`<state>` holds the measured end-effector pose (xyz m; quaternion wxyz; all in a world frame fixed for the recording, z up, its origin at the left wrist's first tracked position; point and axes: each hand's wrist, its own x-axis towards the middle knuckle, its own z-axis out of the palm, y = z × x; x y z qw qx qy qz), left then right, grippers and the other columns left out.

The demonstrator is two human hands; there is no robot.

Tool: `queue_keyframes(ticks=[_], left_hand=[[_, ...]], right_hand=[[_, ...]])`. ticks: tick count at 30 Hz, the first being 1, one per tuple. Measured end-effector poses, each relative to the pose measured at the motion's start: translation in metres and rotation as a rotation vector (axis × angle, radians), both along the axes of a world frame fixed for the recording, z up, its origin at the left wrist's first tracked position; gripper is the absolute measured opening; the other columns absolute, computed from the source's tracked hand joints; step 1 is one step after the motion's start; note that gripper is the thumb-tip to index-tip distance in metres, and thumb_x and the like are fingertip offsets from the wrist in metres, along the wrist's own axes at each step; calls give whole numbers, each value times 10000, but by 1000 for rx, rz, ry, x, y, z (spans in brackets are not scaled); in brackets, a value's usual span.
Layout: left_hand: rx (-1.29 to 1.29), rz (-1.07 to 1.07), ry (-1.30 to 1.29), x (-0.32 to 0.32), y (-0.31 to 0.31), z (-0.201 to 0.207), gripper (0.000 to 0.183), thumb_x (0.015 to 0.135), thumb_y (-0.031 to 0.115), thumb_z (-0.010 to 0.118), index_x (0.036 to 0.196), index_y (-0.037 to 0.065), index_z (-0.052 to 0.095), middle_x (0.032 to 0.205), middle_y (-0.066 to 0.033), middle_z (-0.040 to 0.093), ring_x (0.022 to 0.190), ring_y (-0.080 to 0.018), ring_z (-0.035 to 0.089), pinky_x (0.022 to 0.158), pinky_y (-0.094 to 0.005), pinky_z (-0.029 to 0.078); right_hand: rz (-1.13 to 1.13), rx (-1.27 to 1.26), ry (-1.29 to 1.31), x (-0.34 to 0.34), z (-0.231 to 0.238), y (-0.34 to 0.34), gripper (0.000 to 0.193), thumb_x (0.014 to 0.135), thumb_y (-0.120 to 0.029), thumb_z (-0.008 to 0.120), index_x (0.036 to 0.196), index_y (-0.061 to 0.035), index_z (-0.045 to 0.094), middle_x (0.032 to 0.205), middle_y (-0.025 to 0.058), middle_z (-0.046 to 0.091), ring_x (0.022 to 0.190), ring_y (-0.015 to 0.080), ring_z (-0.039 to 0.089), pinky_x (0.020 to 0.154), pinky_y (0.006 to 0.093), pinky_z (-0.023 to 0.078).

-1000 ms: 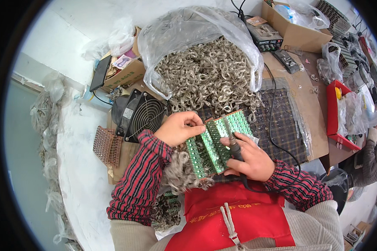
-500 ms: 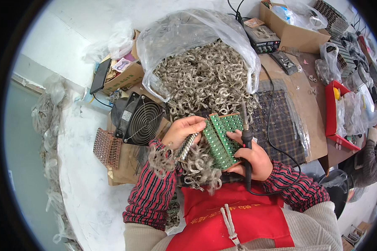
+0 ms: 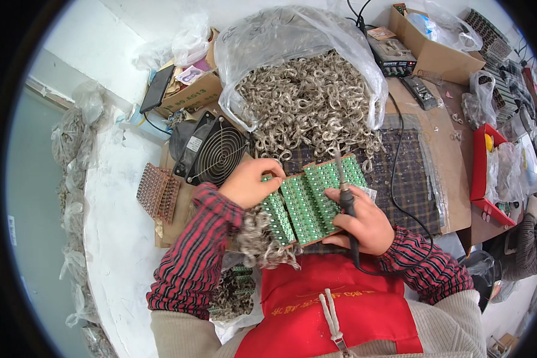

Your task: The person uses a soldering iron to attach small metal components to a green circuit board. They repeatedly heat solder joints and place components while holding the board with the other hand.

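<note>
Gripping at two ends, both hands work over the dark plaid mat (image 3: pixel 409 179), set on the surface. Left hand (image 3: pixel 252 183): thumb and fingers pinched together on the upper end of the narrow green board (image 3: pixel 277 219). Grey wire loops (image 3: pixel 258 235) hang in a tangle below this hand, beside the board. Right hand (image 3: pixel 364 222): clamped on the soldering iron (image 3: pixel 347 203), its tip pointing up and away from the body, the same fingers also bearing on the wide green board (image 3: pixel 346 173). Middle green board (image 3: pixel 304 209) lies between the other two, edges close or overlapping. All three sit just in front of the clear plastic bag (image 3: pixel 274 36), its mouth toward the person, heaped with more loops. Left of the bag: black fan (image 3: pixel 221 156), tilted; brown perforated boards (image 3: pixel 156 194) near it, at the lower left. Far right: red box (image 3: pixel 479 170) holding clear plastic bags.
</note>
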<state>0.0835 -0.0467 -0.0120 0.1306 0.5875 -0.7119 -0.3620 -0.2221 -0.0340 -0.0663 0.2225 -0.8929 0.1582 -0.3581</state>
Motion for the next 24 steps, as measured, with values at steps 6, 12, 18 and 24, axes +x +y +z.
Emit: queue_keyframes(ticks=[6,12,18,24], left_hand=[[391,90,378,12,-11,5,288,1021,224,657,1182,-13,685,1114,-14,691,1044,-90,613,966,-273,478],[385,143,666,0,-8,-10,270,1007,270,685,1096,15,695,1020,8,697,933,-60,634,861,-237,502],[414,282,996,-21,-1,-21,257,1041,270,628,1116,27,669,960,18,685,860,-56,637,783,-233,517],[288,248,839,52,119,10,214,994,192,656,1046,-15,649,1005,-35,653,905,-85,591,806,-263,477]], right_hand=[[4,61,-120,-8,2,-4,529,754,-300,899,1079,-74,548,1370,315,560,1207,497,573,1045,570,443],[-4,128,-137,-12,-6,-4,538,750,-283,909,1077,-78,535,1395,332,550,1226,493,571,1066,558,426],[-14,258,-295,-14,-14,-6,586,727,-264,934,1084,-87,504,1424,351,528,1320,509,518,1099,548,399],[-52,105,-122,-6,-5,-4,553,707,-325,935,1010,-63,554,1368,314,580,1237,509,567,1054,565,445]])
